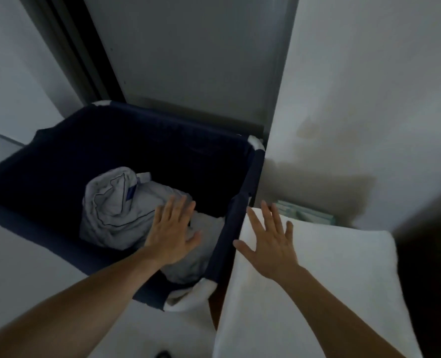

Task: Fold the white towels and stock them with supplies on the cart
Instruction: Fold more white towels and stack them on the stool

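Laundry bin (pixel 136 135): dark blue fabric, standing left of the work surface. I judge it is kept close so linen can be lifted across in one reach.
Crumpled linen (pixel 113 208): a pale bundle with dark piping, lying unfolded in the bottom of the bin.
Left hand (pixel 171 233): over the bin, fingers straight and close together, holding nothing. Whether it touches the bundle I cannot tell.
Right hand (pixel 271 244): fingers spread wide, palm down over the towel's left end, gripping nothing. I read this as smoothing or pinning the cloth flat.
White towel (pixel 330 267): the task's piece, laid flat just right of the bin and running toward me. Whether this surface is the cart I cannot tell.
Pale green packs (pixel 307 214): stacked against the wall beyond the towel, possibly supplies.
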`<action>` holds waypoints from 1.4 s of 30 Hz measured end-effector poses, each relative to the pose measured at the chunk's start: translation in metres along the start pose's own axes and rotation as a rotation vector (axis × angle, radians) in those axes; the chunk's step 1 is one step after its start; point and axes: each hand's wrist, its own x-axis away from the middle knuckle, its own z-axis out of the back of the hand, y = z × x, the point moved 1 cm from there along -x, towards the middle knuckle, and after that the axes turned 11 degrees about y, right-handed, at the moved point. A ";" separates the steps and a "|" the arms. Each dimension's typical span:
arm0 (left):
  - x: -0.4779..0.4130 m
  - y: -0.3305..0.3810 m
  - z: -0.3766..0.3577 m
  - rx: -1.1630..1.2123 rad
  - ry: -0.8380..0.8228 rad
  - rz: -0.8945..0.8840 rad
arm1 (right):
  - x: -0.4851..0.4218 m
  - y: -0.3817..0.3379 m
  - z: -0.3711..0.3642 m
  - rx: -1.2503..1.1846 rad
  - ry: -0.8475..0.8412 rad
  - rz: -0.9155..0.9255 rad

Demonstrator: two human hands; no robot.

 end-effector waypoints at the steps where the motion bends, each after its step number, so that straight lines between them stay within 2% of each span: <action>1: -0.004 -0.018 -0.001 -0.016 -0.011 0.014 | -0.014 -0.011 -0.005 -0.005 -0.008 0.023; 6: -0.045 -0.088 -0.025 0.010 -0.073 0.011 | -0.086 -0.068 -0.044 -0.004 -0.076 0.057; 13: -0.140 -0.160 -0.126 0.111 -0.240 -0.136 | -0.164 -0.116 -0.152 -0.054 -0.330 -0.161; 18: -0.174 -0.194 -0.206 0.154 -0.317 -0.216 | -0.191 -0.116 -0.248 -0.121 -0.544 -0.342; 26: -0.213 -0.206 -0.346 0.218 -0.401 -0.229 | -0.216 -0.076 -0.428 -0.150 -0.718 -0.385; 35: -0.220 -0.214 -0.478 0.202 -0.419 -0.290 | -0.211 -0.042 -0.604 -0.068 -0.668 -0.481; 40: -0.209 -0.210 -0.512 0.253 -0.433 -0.298 | -0.202 -0.047 -0.648 -0.045 -0.499 -0.582; 42: -0.206 -0.213 -0.512 0.293 -0.430 -0.292 | -0.208 -0.056 -0.652 -0.008 -0.445 -0.556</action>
